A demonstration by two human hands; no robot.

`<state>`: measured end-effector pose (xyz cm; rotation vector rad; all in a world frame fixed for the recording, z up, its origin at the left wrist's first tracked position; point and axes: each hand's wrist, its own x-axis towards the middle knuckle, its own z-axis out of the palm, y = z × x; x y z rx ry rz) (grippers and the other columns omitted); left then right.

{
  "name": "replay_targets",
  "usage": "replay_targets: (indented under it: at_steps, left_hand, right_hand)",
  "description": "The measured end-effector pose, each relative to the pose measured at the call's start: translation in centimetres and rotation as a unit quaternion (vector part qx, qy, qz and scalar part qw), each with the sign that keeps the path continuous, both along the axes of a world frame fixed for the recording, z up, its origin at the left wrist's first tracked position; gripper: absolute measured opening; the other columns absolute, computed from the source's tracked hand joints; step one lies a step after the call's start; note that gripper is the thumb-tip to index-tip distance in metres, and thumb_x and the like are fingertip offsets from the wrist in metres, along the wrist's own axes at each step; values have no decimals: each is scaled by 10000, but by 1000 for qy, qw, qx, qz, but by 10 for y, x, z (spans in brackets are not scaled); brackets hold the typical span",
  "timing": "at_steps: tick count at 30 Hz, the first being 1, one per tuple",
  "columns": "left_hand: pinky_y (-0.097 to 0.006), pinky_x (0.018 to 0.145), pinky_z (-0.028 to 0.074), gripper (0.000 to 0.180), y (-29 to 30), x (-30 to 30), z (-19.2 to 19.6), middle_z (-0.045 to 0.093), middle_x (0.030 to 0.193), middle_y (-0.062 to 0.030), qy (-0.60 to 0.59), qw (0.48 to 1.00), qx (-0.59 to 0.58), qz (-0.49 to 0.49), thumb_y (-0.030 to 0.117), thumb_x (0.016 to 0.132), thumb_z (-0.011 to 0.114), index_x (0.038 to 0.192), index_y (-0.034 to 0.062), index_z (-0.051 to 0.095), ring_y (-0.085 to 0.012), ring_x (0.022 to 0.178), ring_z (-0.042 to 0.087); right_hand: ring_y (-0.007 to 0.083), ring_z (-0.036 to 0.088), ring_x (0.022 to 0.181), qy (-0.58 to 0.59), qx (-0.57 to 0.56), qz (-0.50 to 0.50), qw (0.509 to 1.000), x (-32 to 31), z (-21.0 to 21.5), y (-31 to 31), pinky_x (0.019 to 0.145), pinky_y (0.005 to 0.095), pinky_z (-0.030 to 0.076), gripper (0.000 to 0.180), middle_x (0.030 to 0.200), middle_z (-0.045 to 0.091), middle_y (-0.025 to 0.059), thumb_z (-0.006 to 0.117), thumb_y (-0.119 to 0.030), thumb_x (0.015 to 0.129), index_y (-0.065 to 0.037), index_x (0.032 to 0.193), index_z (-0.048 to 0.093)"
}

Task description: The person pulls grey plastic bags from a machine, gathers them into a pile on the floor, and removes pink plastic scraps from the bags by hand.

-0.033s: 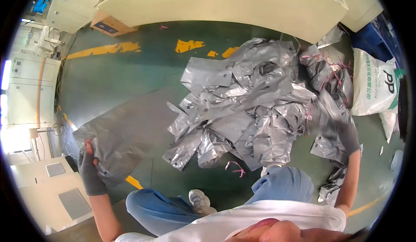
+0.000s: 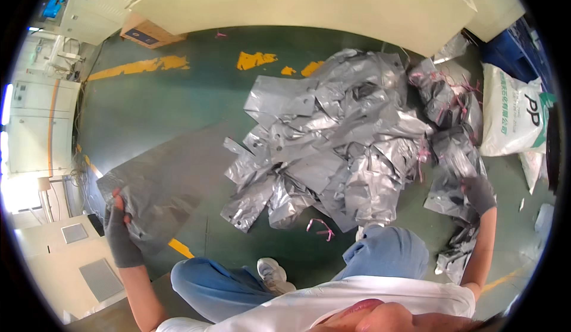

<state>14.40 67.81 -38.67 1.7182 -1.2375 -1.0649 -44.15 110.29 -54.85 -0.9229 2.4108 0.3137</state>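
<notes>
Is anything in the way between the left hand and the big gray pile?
Only the gray bag the left hand holds, spread from it toward the pile; I can't tell whether its far end touches. Otherwise just green floor shows between them.

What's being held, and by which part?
The left hand holds a grey plastic bag by its left end; whether the right hand grips anything can't be told.

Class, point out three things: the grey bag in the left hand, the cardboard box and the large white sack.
Held grey bag [image 2: 169, 180]: head view, middle of its surface.
Cardboard box [image 2: 153, 31]: head view, its side.
Large white sack [image 2: 511, 112]: head view, its front.
</notes>
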Motion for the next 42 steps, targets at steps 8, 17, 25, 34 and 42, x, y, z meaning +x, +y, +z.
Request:
replay_targets:
  at_steps: [8,17,25,34,42]
  left_hand:
    - [-186,617,421,408,-11,-62,-14,524,822,-1,137,985,-8,-101,69,845,555,1236,-25,487,-56,682,477]
    - [-176,543,410,405,-5,-54,-35,535,801,6,99,982,109,-122,174,867,579,1221,-6,503,-46,650,471]
    - [-181,610,393,398,10,-51,-69,531,805,15,112,978,129,-122,163,863,557,1216,-14,509,-46,656,450]
    - [-209,588,445,418,14,-9,-47,527,802,21,133,987,77,-37,159,864,596,1239,1,498,-54,671,477]
    - [-212,666,445,450,35,55,36,539,858,-3,79,996,-37,-7,146,878,543,1299,22,444,-70,717,485]
  right_hand:
    - [325,471,1136,119,-431,298,843,21,-107,-276,955,380,386,555,1249,498,126,634,-70,696,-93,1232,490]
    - [254,601,818,-57,-604,-184,774,-27,-116,-295,721,349,457,276,892,631,123,490,-78,836,-45,1106,541]
    - [344,567,986,163,7,45,986,-71,-26,-1,827,405,456,363,1084,589,213,571,-237,821,-22,1114,572]
    - [352,530,1097,-101,-355,290,883,101,-151,-343,898,399,432,591,1142,574,200,625,-389,797,-53,1251,452]
    - [287,587,734,-334,-418,-60,843,147,-210,-422,700,389,454,477,824,632,180,680,-377,742,38,949,566]
